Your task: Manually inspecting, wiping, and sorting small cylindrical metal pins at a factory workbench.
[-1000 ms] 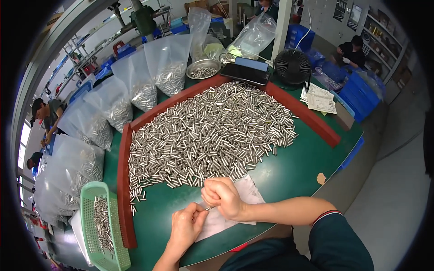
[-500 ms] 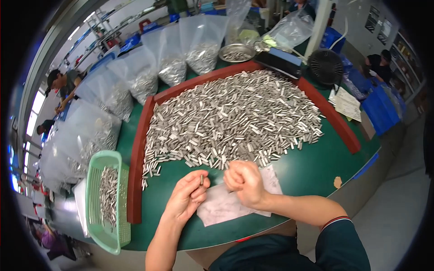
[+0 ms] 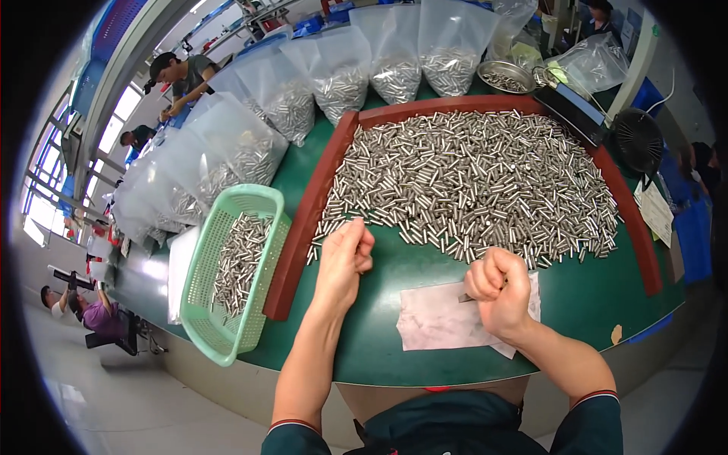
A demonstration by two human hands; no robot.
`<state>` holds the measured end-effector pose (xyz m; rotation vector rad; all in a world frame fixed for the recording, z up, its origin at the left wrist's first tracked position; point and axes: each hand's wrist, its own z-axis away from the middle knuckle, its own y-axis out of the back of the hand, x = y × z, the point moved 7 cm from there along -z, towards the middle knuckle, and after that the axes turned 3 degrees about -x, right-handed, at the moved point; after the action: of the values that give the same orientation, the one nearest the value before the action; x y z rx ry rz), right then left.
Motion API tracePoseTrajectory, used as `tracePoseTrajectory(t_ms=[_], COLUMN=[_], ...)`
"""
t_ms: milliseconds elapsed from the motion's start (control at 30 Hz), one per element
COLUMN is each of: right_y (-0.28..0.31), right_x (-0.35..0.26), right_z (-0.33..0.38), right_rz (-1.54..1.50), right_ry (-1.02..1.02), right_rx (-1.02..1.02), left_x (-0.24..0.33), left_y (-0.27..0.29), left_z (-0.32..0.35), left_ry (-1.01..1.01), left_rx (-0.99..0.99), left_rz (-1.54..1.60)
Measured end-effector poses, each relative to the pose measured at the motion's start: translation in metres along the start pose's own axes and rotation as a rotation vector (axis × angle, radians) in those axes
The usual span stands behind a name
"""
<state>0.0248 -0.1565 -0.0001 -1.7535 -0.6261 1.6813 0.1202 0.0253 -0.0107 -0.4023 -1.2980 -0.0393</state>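
My left hand [image 3: 345,262] is closed in a pinch at the left front edge of a wide heap of short metal pins [image 3: 470,174]. Anything between its fingertips is too small or hidden to make out. Curled into a loose fist, my right hand [image 3: 500,292] hovers over a smudged pale cloth [image 3: 436,322] on the green table [image 3: 364,341]. A small dark metal piece [image 3: 465,298] shows beside its fingers; whether they grip it I cannot tell. Left of my left forearm stands a light green plastic basket [image 3: 201,292], partly filled with loose pins [image 3: 241,262].
Dark red rails [image 3: 292,265] border the heap. Clear bags of pins [image 3: 337,76] line the far left, and a metal bowl [image 3: 506,76] stands behind. A black fan [image 3: 638,140] and paper sheets [image 3: 654,212] lie right. Other people work in the background.
My left hand has moved left and away from me, to the heap's edge, with the pin it held no longer plainly visible. My right hand stays over the cloth. The view has shifted left.
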Motion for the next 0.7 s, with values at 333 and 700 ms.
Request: tracePoseTrajectory(t_ms=[333,700], right_y=[0.0,-0.001], right_x=[0.0,-0.001], right_z=[-0.001,-0.001], right_rz=[0.001,0.022], right_ry=[0.006,-0.007], right_rx=[-0.006,0.0], left_x=[0.028,0.022], left_y=[0.002,-0.003], left_z=[-0.006,-0.009], left_ry=[-0.461,-0.545], left_rx=[0.229,0.217], left_rz=[-1.328,-1.347])
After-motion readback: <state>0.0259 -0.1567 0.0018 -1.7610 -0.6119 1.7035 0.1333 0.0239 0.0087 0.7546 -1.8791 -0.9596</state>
